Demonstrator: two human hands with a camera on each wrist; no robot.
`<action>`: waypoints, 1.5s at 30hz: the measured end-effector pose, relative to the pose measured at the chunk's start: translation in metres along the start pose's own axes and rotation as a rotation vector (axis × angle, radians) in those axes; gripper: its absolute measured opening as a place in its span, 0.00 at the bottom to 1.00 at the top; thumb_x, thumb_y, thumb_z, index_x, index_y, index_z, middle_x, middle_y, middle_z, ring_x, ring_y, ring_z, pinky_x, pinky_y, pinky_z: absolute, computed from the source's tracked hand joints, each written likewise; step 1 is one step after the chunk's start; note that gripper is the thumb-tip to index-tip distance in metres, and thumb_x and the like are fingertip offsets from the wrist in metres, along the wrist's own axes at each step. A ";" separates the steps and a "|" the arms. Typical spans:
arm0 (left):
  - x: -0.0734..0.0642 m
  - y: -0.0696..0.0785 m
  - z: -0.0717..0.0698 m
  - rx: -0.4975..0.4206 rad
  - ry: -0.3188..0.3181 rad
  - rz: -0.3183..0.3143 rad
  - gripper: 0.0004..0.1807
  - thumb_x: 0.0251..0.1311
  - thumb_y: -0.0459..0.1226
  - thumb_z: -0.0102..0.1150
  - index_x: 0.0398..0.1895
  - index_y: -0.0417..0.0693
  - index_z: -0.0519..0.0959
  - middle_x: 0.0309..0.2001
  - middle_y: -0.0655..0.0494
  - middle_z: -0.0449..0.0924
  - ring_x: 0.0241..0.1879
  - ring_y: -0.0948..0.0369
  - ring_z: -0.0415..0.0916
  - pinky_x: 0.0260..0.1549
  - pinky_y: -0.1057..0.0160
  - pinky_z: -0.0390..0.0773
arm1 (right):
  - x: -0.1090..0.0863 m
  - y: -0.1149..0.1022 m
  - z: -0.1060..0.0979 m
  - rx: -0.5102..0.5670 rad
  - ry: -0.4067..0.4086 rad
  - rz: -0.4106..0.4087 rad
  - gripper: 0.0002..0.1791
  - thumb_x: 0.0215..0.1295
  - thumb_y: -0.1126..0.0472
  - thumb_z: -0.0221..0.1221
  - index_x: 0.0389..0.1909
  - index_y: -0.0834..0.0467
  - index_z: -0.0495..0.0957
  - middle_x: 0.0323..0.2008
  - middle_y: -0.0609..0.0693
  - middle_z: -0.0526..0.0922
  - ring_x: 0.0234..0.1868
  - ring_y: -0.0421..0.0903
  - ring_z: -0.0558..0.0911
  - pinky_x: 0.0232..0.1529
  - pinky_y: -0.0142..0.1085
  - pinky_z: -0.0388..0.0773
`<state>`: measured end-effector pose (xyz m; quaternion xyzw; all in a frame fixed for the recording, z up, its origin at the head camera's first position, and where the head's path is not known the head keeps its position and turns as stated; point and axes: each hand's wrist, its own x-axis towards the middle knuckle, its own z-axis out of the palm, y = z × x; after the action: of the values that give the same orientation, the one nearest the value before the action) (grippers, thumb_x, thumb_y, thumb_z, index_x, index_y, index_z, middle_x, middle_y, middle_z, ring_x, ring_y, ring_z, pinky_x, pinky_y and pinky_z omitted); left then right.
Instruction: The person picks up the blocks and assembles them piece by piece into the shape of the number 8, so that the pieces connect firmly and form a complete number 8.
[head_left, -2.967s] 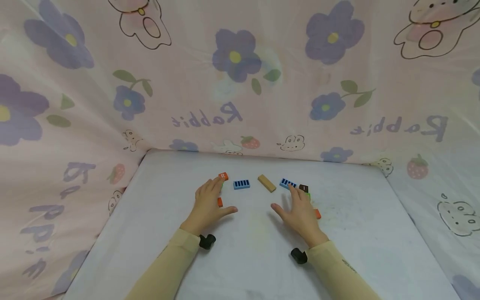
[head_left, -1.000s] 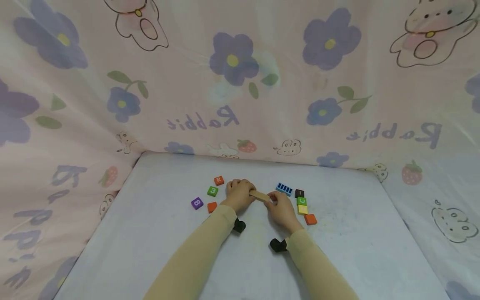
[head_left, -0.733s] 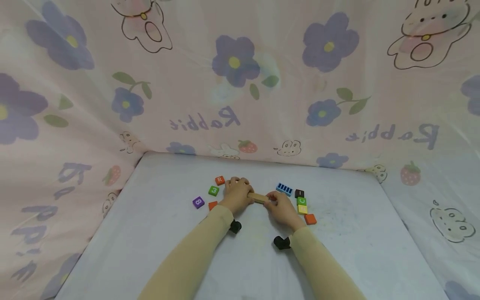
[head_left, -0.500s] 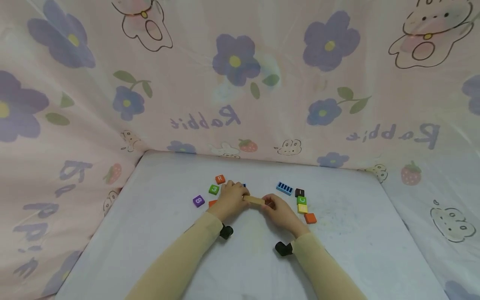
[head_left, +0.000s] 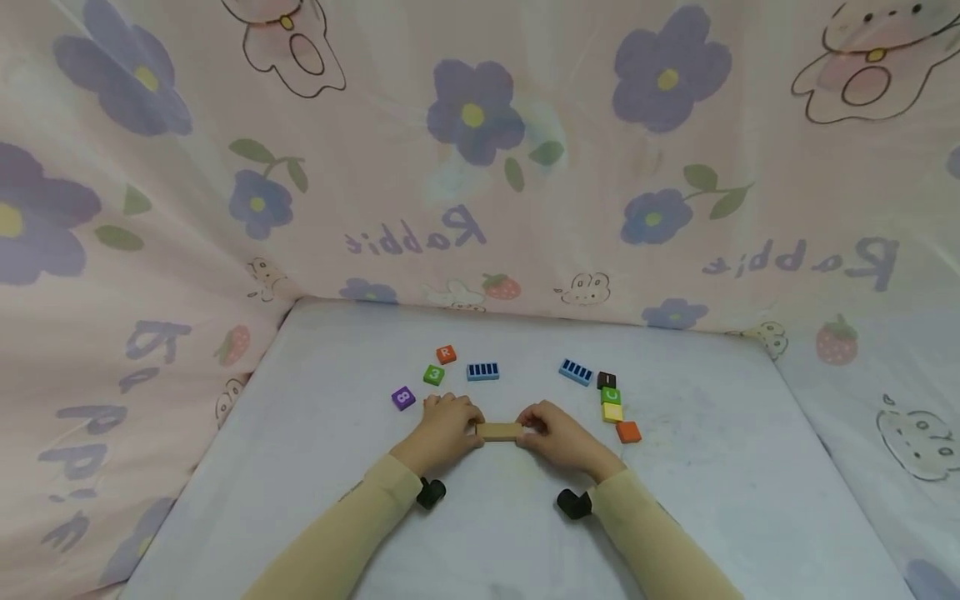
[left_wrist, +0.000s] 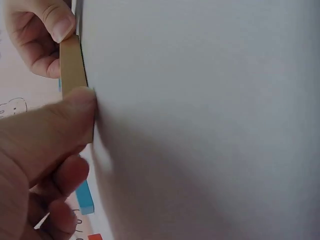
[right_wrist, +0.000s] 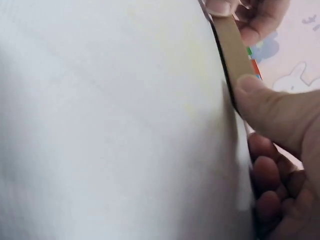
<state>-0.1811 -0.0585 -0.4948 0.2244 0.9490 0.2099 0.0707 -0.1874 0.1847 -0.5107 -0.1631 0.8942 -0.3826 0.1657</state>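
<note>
A plain tan wooden block (head_left: 499,432) lies crosswise at the middle of the white table, held at both ends. My left hand (head_left: 442,429) pinches its left end between thumb and fingers. At the other end, my right hand (head_left: 562,437) pinches it the same way. In the left wrist view the left thumb presses the long face of the wooden block (left_wrist: 72,65), low over the white surface. From the right wrist view the right thumb lies along the wooden block (right_wrist: 232,50), its other fingers curled below.
Beyond the hands lie two blue blocks with dark bars, a left one (head_left: 483,371) and a right one (head_left: 576,372). Near the left hand are purple "8" (head_left: 403,398), green "3" (head_left: 433,375) and orange "R" (head_left: 446,354) blocks. Black (head_left: 607,381), green (head_left: 611,396), yellow (head_left: 612,412) and orange (head_left: 628,432) blocks lie right.
Both hands moved from open over the table to gripping the wooden block, then drew it toward the body and turned it level crosswise. The left blue block shows again; an orange block is now behind the left hand.
</note>
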 end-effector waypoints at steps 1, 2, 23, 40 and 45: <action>-0.001 0.000 0.001 -0.029 -0.011 -0.017 0.15 0.56 0.46 0.68 0.45 0.52 0.83 0.36 0.64 0.75 0.36 0.62 0.68 0.46 0.57 0.65 | 0.000 0.001 0.000 0.007 -0.002 0.002 0.12 0.62 0.51 0.65 0.44 0.46 0.77 0.40 0.44 0.74 0.42 0.45 0.72 0.48 0.43 0.69; -0.001 0.000 0.001 -0.068 -0.024 -0.032 0.15 0.58 0.45 0.67 0.46 0.52 0.82 0.35 0.64 0.75 0.36 0.63 0.69 0.45 0.60 0.68 | 0.001 0.002 -0.001 0.017 -0.004 0.007 0.12 0.61 0.50 0.65 0.44 0.46 0.77 0.40 0.44 0.74 0.42 0.46 0.72 0.47 0.43 0.69; 0.004 -0.031 0.002 -0.621 -0.200 -0.163 0.15 0.61 0.42 0.64 0.49 0.54 0.73 0.32 0.53 0.75 0.25 0.60 0.73 0.25 0.63 0.73 | 0.006 0.002 0.002 0.121 0.003 0.088 0.15 0.59 0.47 0.66 0.45 0.45 0.77 0.42 0.45 0.74 0.44 0.47 0.70 0.45 0.43 0.66; 0.002 -0.027 0.002 -0.634 -0.212 -0.173 0.13 0.62 0.41 0.64 0.47 0.54 0.74 0.31 0.53 0.74 0.26 0.59 0.73 0.27 0.62 0.73 | 0.004 0.005 0.000 0.138 -0.013 0.072 0.15 0.58 0.47 0.68 0.44 0.45 0.77 0.39 0.47 0.74 0.41 0.47 0.70 0.41 0.43 0.65; 0.001 -0.027 0.000 -0.610 -0.209 -0.170 0.13 0.62 0.42 0.63 0.47 0.55 0.74 0.31 0.54 0.74 0.27 0.59 0.72 0.28 0.62 0.73 | 0.004 0.002 -0.001 0.145 -0.012 0.065 0.15 0.58 0.49 0.68 0.44 0.46 0.77 0.39 0.48 0.73 0.40 0.47 0.69 0.41 0.43 0.64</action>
<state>-0.1929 -0.0794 -0.5067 0.1333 0.8454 0.4535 0.2489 -0.1915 0.1849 -0.5126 -0.1237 0.8678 -0.4399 0.1951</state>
